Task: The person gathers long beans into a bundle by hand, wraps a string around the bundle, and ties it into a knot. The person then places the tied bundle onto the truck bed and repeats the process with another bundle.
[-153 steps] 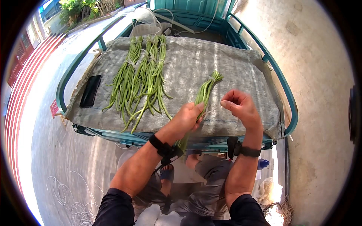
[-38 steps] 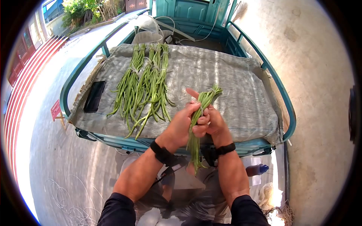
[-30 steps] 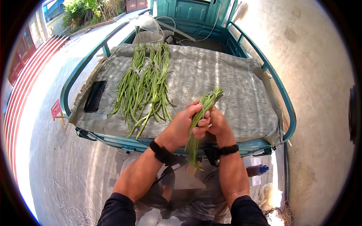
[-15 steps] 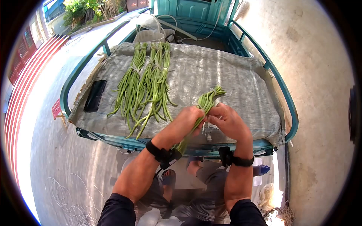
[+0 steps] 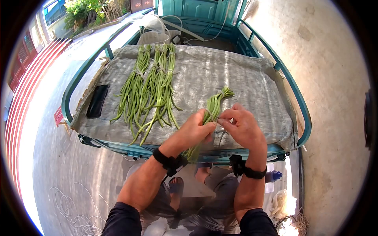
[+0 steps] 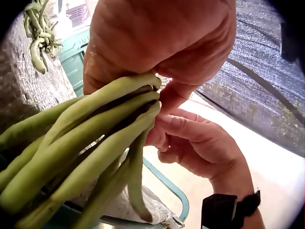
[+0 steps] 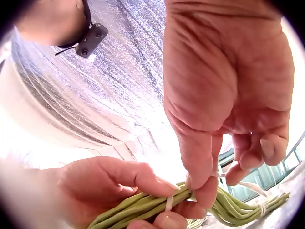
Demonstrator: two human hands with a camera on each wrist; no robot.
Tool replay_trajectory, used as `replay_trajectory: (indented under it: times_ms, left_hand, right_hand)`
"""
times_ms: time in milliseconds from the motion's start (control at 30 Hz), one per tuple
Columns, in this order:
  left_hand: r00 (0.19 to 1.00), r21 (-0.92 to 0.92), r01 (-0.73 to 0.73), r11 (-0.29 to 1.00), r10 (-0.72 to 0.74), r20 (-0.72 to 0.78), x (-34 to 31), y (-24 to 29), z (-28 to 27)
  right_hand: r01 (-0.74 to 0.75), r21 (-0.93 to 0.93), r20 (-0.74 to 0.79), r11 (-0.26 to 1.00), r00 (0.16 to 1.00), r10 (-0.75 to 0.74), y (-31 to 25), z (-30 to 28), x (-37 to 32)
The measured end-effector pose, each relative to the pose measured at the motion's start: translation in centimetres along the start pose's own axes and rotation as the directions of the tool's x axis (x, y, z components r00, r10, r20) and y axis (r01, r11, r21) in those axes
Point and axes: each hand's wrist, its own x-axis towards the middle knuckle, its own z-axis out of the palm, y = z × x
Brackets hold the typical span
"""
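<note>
Left hand (image 5: 193,131): fingers curled round a green bean bundle (image 5: 214,103), thumb pressed along it. Right hand (image 5: 243,126): narrow, thumb and forefinger pinching a pale strip (image 7: 252,188) right at the bundle; its other fingers are loosely bent. Both hands are close together, fingertips just about meeting at the strip.

Bundle sits at a slant over the near edge of the grey cloth (image 5: 252,78). Gathered far end points away from the person and carries a pale tie (image 7: 262,209); loose end runs down past the left hand, over the edge of the teal truck bed (image 5: 130,146). Can't tell if the far end touches the cloth.

Left of it, well apart: tied bundles of beans (image 5: 157,86) lying side by side on the cloth. Dark phone (image 5: 97,101) further left, flat. White bucket (image 5: 152,38) behind the beans. Blue-capped bottle (image 5: 277,175) down by the right forearm. 1 red stool (image 5: 58,115) on the ground at far left.
</note>
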Motion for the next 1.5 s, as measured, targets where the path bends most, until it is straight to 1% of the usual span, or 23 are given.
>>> replay_trajectory:
  times_ms: [133,200,233,333,433,500,533,633,733,833,933,1033,1133,1233,1333,1433,1500]
  left_hand:
    - [0.997,0.05,0.008,0.999,-0.005,-0.072,0.2,0.1,0.8]
    - [0.994,0.045,-0.005,0.999,0.01,-0.11,0.2,0.1,1.2]
    - [0.992,0.077,-0.009,0.997,0.019,-0.128,0.2,0.0,1.4]
    - [0.985,0.15,-0.022,0.988,0.047,-0.167,0.3,-0.1,1.6]
    - [0.983,0.167,-0.03,0.985,0.06,-0.176,0.3,-0.1,1.7]
    - [0.983,0.162,-0.028,0.986,0.056,-0.172,0.3,-0.1,1.7]
    - [0.981,0.151,-0.026,0.988,0.054,-0.189,0.3,0.0,1.8]
    - [0.975,0.112,-0.019,0.994,0.043,-0.22,0.2,0.1,2.0]
    - [0.976,0.066,-0.016,0.998,0.03,-0.216,0.5,-0.3,2.0]
    - [0.976,0.033,-0.016,0.999,0.023,-0.215,0.5,-0.3,2.0]
    - [0.978,0.011,-0.01,1.0,0.012,-0.207,0.3,0.1,2.1]
    - [0.975,0.024,-0.023,0.999,0.028,-0.222,0.3,0.1,2.2]
    - [0.967,0.041,-0.046,0.998,0.055,-0.248,0.6,-0.7,2.4]
    - [0.958,0.038,-0.067,0.997,0.075,-0.278,0.8,-1.1,2.6]
    - [0.958,0.044,-0.073,0.996,0.082,-0.276,0.9,-1.3,2.6]
    - [0.961,0.06,-0.071,0.996,0.084,-0.263,0.8,-1.4,2.6]
    - [0.967,0.071,-0.058,0.996,0.074,-0.244,0.8,-1.3,2.5]
  right_hand:
    - [0.082,-0.073,-0.098,0.994,0.991,-0.089,-0.4,0.1,-0.1]
    - [0.112,-0.05,-0.122,0.992,0.986,-0.117,-0.5,0.2,-0.1]
    - [0.127,-0.038,-0.134,0.991,0.982,-0.131,-0.5,0.2,-0.2]
    - [0.031,-0.014,-0.004,0.999,1.0,-0.031,-0.4,0.1,-0.1]
    - [0.06,-0.019,-0.02,0.998,0.998,-0.06,-0.5,0.3,0.0]
    - [0.112,-0.058,-0.08,0.992,0.99,-0.116,-0.1,0.9,0.0]
    - [0.137,-0.079,-0.109,0.987,0.983,-0.146,0.0,1.1,0.1]
    - [0.178,-0.12,-0.126,0.977,0.973,-0.193,-0.5,1.1,0.1]
    - [0.156,-0.108,-0.105,0.982,0.98,-0.168,-1.1,1.0,0.1]
    - [0.173,-0.094,-0.118,0.98,0.976,-0.184,-0.7,1.2,0.4]
    - [0.037,0.004,-0.088,0.999,0.995,-0.036,-1.7,0.7,0.3]
    - [0.034,0.058,-0.139,0.998,0.99,-0.026,-2.0,0.9,0.5]
    - [-0.049,0.0,-0.091,0.999,0.995,0.048,-3.0,0.7,0.6]
    - [-0.033,0.061,-0.108,0.998,0.993,0.039,-2.3,1.2,1.0]
    - [-0.092,0.146,-0.044,0.985,0.994,0.099,-2.7,0.5,1.0]
    - [-0.043,0.238,-0.057,0.97,0.997,0.058,-1.4,0.9,0.9]
    - [0.001,0.155,-0.069,0.988,0.998,0.01,-1.1,1.0,0.8]
